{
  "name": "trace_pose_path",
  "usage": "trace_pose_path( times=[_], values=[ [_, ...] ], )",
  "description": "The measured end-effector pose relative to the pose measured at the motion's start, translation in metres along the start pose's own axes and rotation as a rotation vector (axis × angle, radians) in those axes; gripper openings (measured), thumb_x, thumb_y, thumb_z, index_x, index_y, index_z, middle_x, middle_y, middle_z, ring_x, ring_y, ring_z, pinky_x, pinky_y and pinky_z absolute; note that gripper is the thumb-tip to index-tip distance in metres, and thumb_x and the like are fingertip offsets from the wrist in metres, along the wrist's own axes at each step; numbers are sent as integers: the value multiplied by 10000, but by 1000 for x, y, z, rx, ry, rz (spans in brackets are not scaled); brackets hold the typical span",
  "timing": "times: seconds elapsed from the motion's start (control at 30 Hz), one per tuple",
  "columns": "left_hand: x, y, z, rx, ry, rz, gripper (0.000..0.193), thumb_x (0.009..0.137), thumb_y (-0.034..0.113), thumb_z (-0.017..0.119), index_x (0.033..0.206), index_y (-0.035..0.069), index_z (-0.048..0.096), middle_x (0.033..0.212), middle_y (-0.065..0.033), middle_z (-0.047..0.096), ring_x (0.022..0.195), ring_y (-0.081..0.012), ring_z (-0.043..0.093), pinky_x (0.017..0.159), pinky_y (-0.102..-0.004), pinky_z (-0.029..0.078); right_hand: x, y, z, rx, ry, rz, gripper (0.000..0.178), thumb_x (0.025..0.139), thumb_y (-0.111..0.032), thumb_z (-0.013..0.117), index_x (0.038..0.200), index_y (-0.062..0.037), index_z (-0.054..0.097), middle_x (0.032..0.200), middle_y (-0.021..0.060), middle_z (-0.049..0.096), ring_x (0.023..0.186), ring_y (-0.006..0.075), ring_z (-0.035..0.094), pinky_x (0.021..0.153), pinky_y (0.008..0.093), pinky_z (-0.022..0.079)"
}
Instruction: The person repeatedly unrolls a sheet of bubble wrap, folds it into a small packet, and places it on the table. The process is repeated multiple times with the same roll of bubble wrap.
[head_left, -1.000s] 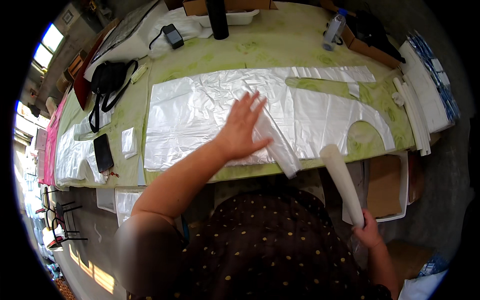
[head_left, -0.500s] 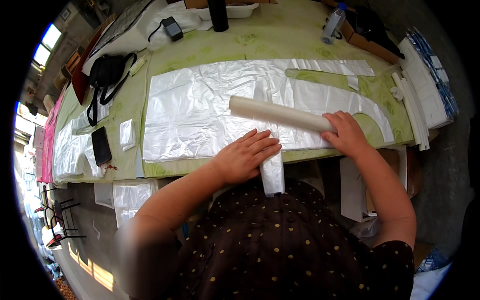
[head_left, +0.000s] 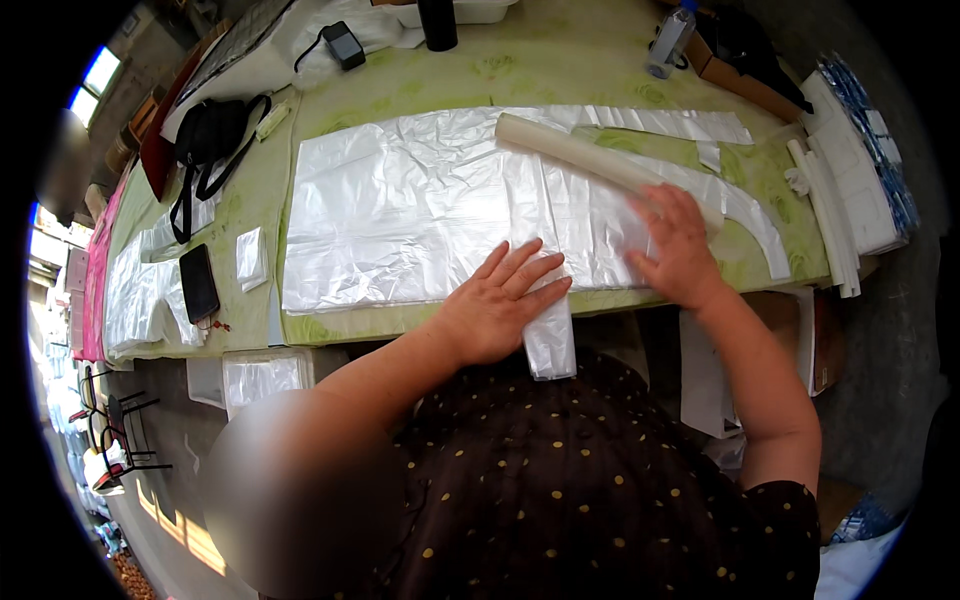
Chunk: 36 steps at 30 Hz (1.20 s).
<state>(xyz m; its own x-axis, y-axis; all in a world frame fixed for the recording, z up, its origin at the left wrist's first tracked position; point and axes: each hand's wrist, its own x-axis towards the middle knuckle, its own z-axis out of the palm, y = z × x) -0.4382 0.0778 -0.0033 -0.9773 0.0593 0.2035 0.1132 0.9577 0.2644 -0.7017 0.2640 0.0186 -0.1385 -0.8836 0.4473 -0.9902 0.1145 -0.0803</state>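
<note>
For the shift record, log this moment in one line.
left hand: spread on plastic strip | right hand: by tube | phone: on table

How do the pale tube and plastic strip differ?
The pale tube is round and dull; the plastic strip is flat and shiny. The tube slants across the plastic sheets; the strip overhangs the table. The right hand is at the tube; the left hand lies on the strip. Both are long and narrow.
</note>
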Motion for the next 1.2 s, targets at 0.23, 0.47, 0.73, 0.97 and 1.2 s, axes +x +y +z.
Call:
trace_pose_path(
  times=[0.23, 0.47, 0.73, 0.97, 1.2],
  values=[
    [-2, 1, -3, -62, 165, -181, 872, 798, 330, 781, 1535, 57, 405, 1560, -144, 389, 1508, -389, 294, 1235, -577, 236, -14, -78, 20, 362, -113, -185, 752, 692, -153, 839, 1399, -236, 595, 1457, 75, 501, 1382, 367, 429, 1174, 581, 313],
    [-1, 0, -3, -94, 149, -225, 902, 793, 329, 798, 1539, 41, 382, 1521, -162, 421, 1480, -380, 339, 1231, -535, 265, 2, -87, 23, 414, -100, -213, 621, 717, -140, 818, 1305, -277, 672, 1458, 74, 512, 1372, 374, 441, 1173, 585, 310],
    [-1, 1, 1, -155, 188, -263, 960, 779, 307, 816, 1566, 58, 324, 1519, -178, 456, 1468, -360, 370, 1231, -531, 264, 6, -91, 24, 499, -47, -204, 369, 724, -134, 811, 1078, -197, 727, 1439, 98, 524, 1394, 371, 442, 1184, 575, 302],
    [-3, 0, 0, -150, 256, -226, 950, 737, 283, 832, 1549, 107, 371, 1453, -135, 497, 1428, -354, 408, 1216, -554, 279, 11, -88, 28, 547, 5, -220, 151, 736, -153, 804, 857, -139, 714, 1133, 98, 646, 1137, 344, 576, 1028, 463, 424],
    [1, 2, -8, -191, 210, -273, 625, 811, 220, 784, 1379, 127, 542, 1156, -43, 660, 1185, -268, 596, 1154, -525, 359, 18, -81, 38, 730, 5, -21, 159, 742, -107, 770, 880, -135, 698, 970, 81, 662, 980, 315, 608, 927, 423, 463]
  ],
)
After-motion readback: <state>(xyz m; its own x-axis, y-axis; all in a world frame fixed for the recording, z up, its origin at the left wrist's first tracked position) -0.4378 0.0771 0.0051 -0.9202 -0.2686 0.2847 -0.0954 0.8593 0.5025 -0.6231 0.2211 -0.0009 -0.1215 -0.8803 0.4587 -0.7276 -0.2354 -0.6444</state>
